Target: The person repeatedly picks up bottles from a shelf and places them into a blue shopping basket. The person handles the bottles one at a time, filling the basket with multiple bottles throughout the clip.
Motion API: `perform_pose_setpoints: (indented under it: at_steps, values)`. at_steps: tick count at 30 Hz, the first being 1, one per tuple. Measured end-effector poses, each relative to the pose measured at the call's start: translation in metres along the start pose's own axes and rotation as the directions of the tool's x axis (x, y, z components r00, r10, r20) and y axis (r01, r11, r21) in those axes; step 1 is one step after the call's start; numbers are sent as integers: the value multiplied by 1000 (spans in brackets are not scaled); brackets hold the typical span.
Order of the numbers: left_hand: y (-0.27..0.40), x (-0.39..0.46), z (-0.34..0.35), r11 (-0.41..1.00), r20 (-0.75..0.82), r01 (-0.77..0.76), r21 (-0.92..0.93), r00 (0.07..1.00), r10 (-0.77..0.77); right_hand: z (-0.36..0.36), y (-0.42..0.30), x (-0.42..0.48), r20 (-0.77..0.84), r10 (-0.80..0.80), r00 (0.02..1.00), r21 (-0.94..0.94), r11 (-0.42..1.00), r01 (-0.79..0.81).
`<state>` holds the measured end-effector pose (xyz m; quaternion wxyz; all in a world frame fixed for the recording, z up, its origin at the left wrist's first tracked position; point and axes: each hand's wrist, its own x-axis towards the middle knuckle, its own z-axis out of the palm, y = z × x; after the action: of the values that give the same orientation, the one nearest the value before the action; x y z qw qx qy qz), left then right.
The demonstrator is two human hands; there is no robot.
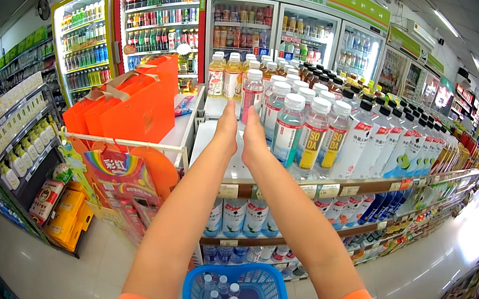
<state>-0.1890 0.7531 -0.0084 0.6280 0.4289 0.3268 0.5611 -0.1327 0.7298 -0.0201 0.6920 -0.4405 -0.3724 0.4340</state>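
Note:
Both my arms reach out over the top shelf of a drinks display. My left hand [227,127] and my right hand [252,137] stand close together with palms facing, a narrow gap between them. Just beyond the fingertips is a pink drink bottle [252,92] with a white cap; whether the fingers touch it I cannot tell. Right of my right hand stand a clear bottle with a white cap [288,129] and bottles with yellow labels [312,137]. Below, a blue plastic basket [276,281] holds several small clear bottles [215,297] on its left side.
Orange paper gift bags [137,105] stand on a counter at the left, with packaged goods hanging from a white rack [124,142]. Rows of white cartons [359,143] line the shelf at the right. Drinks refrigerators [162,29] stand behind; a shelf of white bottles [27,156] is far left.

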Motion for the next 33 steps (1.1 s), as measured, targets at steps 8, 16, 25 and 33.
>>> perform_pose_setpoints:
  at_steps: [8, 16, 25, 33]
  values:
    - [-22, 84, -4, 990, 122, 140, -31, 983, -135, 5, 33, 56, -83, -64, 995, -122, 991, 53]
    - [-30, 86, -15, 956, 10, -80, 282, 997, 80, 11, 17, 24, -11, 7, 1000, -25, 1000, -7]
    - [6, -31, -24, 919, 0, -118, 377, 992, 127, -14, -23, -75, 144, 111, 983, -164, 983, -87]
    - [36, -68, -44, 722, 223, -444, 531, 895, 386, -11, -55, -106, 268, 50, 962, -286, 958, 30]
